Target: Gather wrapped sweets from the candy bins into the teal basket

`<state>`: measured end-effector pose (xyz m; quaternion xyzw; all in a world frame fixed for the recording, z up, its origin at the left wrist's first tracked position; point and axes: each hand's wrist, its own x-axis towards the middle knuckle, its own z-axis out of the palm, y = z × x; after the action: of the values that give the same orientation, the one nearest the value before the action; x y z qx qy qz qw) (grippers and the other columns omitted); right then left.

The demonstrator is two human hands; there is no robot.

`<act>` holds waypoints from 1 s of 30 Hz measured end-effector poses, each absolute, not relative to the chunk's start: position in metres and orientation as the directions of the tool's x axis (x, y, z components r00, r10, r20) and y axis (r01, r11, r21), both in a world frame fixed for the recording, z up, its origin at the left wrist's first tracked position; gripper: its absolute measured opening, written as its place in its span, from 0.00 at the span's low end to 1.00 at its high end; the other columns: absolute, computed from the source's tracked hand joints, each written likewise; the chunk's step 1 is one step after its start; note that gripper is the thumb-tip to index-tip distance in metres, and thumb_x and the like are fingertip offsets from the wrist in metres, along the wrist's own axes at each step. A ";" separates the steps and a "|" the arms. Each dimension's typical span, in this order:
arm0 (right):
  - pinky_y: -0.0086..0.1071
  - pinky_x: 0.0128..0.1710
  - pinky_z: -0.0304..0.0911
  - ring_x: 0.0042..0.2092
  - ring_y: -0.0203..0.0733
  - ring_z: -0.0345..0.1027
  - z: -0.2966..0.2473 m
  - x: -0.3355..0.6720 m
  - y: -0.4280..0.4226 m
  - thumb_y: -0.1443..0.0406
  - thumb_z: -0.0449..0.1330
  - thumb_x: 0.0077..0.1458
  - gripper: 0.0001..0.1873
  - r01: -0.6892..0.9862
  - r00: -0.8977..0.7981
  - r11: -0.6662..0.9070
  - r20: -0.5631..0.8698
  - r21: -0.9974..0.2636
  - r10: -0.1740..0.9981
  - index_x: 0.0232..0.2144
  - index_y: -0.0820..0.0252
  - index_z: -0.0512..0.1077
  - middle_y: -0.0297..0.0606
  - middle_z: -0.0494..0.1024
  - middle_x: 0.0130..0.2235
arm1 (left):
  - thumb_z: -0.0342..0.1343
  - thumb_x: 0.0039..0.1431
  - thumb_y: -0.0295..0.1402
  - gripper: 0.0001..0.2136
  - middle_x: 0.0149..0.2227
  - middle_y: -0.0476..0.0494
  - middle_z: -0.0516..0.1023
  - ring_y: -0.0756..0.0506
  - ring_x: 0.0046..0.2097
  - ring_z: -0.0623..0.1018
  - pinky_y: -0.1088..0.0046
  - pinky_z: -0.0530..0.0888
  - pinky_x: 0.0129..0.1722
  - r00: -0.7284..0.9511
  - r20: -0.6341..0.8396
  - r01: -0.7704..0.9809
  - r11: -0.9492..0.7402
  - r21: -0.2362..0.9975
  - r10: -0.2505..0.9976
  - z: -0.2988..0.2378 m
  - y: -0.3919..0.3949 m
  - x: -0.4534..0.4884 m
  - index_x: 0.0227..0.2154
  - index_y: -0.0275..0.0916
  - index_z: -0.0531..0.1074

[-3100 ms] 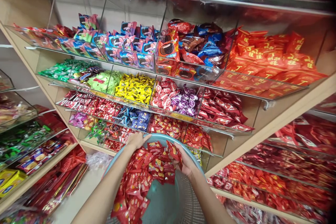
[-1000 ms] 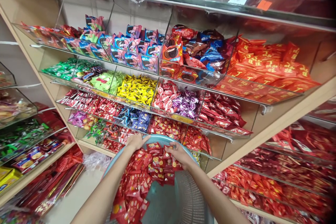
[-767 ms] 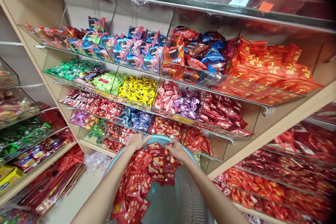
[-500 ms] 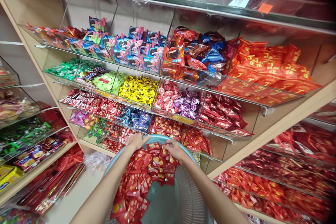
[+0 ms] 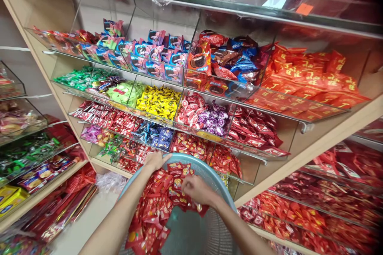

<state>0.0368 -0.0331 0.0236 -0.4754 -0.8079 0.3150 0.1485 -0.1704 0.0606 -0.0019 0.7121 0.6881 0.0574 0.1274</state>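
A pale blue-green plastic basket (image 5: 220,177) is tilted up against the lower shelves. Small red candy packets (image 5: 155,203) with orange round prints lie heaped along its left and far sides. At the far left of the rim, my left hand (image 5: 154,161) grips the basket's edge, thumb pointing right along it. My right hand (image 5: 197,189) is inside the basket, over the right part of the heap. Its fingers are curled in, and whatever they may hold is hidden; packets lie right beneath it.
A wooden rack with clear-walled bins stands ahead, holding yellow-wrapped candies (image 5: 158,102), purple candies (image 5: 214,118), orange-red snack bags (image 5: 308,73) and sandwich cookie packs (image 5: 197,61). Glass shelf edges overhang the basket. More shelves of red packets (image 5: 329,191) stand at right.
My right hand has come away from the far rim area, down and toward me into the basket, and its fingers have curled. The left hand stays on the rim.
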 end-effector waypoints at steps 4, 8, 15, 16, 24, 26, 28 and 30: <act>0.23 0.22 0.47 0.25 0.31 0.59 0.005 0.027 -0.045 0.64 0.54 0.42 0.07 0.742 -0.541 0.334 -0.224 -0.581 0.811 0.26 0.61 0.69 0.31 0.70 0.23 | 0.28 0.45 0.59 0.36 0.35 0.31 0.75 0.37 0.38 0.74 0.63 0.67 0.36 0.043 -0.087 0.971 -0.021 0.238 0.995 -0.002 0.060 -0.170 0.34 0.35 0.71; 0.24 0.22 0.46 0.24 0.31 0.57 -0.003 0.023 -0.040 0.62 0.55 0.43 0.09 0.746 -0.417 0.228 -0.172 -0.625 0.893 0.29 0.60 0.67 0.30 0.68 0.22 | 0.28 0.45 0.59 0.36 0.35 0.31 0.75 0.37 0.38 0.74 0.63 0.67 0.36 0.046 -0.077 0.974 -0.028 0.227 0.996 -0.002 0.059 -0.170 0.33 0.35 0.71; 0.25 0.21 0.54 0.19 0.30 0.59 0.014 0.030 -0.049 0.52 0.55 0.44 0.17 0.202 -0.522 -0.428 -0.466 -0.881 0.714 0.28 0.60 0.66 0.30 0.69 0.21 | 0.28 0.45 0.60 0.36 0.34 0.31 0.75 0.37 0.38 0.74 0.63 0.66 0.37 0.040 -0.067 0.968 -0.022 0.248 0.997 -0.007 0.061 -0.172 0.33 0.35 0.71; 0.26 0.23 0.56 0.20 0.31 0.61 0.018 0.031 -0.050 0.53 0.55 0.43 0.17 0.098 -0.524 -0.493 -0.466 -0.864 0.713 0.29 0.60 0.66 0.31 0.70 0.22 | 0.28 0.45 0.60 0.36 0.34 0.31 0.75 0.37 0.38 0.74 0.63 0.66 0.37 0.037 -0.073 0.968 -0.018 0.250 0.997 -0.007 0.061 -0.172 0.33 0.35 0.71; 0.31 0.37 0.61 0.35 0.37 0.68 0.023 0.046 -0.042 0.64 0.60 0.41 0.12 -0.317 -0.421 -0.565 -0.422 -0.761 0.803 0.31 0.63 0.69 0.38 0.73 0.32 | 0.28 0.43 0.61 0.37 0.34 0.32 0.75 0.37 0.38 0.73 0.63 0.66 0.36 0.037 -0.088 0.966 -0.013 0.259 0.995 -0.001 0.060 -0.171 0.33 0.35 0.71; 0.32 0.37 0.62 0.34 0.36 0.68 0.021 0.049 -0.040 0.67 0.61 0.39 0.12 -0.328 -0.389 -0.556 -0.427 -0.764 0.816 0.31 0.62 0.68 0.38 0.73 0.33 | 0.28 0.43 0.61 0.37 0.35 0.32 0.75 0.37 0.39 0.73 0.64 0.66 0.37 0.033 -0.087 0.965 -0.009 0.262 0.996 0.000 0.059 -0.171 0.33 0.35 0.71; 0.33 0.37 0.62 0.34 0.37 0.68 0.021 0.050 -0.038 0.68 0.62 0.37 0.15 -0.331 -0.383 -0.561 -0.436 -0.759 0.815 0.33 0.61 0.67 0.38 0.74 0.34 | 0.28 0.43 0.61 0.37 0.35 0.32 0.75 0.37 0.39 0.73 0.64 0.66 0.37 0.030 -0.089 0.965 -0.005 0.264 0.996 0.000 0.059 -0.171 0.33 0.35 0.71; 0.34 0.38 0.62 0.35 0.39 0.68 0.024 0.049 -0.034 0.67 0.62 0.37 0.17 -0.318 -0.389 -0.582 -0.457 -0.749 0.800 0.34 0.60 0.66 0.38 0.74 0.34 | 0.28 0.43 0.61 0.37 0.35 0.32 0.75 0.37 0.39 0.73 0.64 0.66 0.37 0.029 -0.087 0.963 -0.004 0.268 0.996 0.000 0.058 -0.171 0.33 0.36 0.71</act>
<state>0.0493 -0.0336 0.0237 -0.4222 -0.2857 0.7828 0.3569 -0.1709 0.0585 0.0003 0.7058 0.6940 0.0636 0.1272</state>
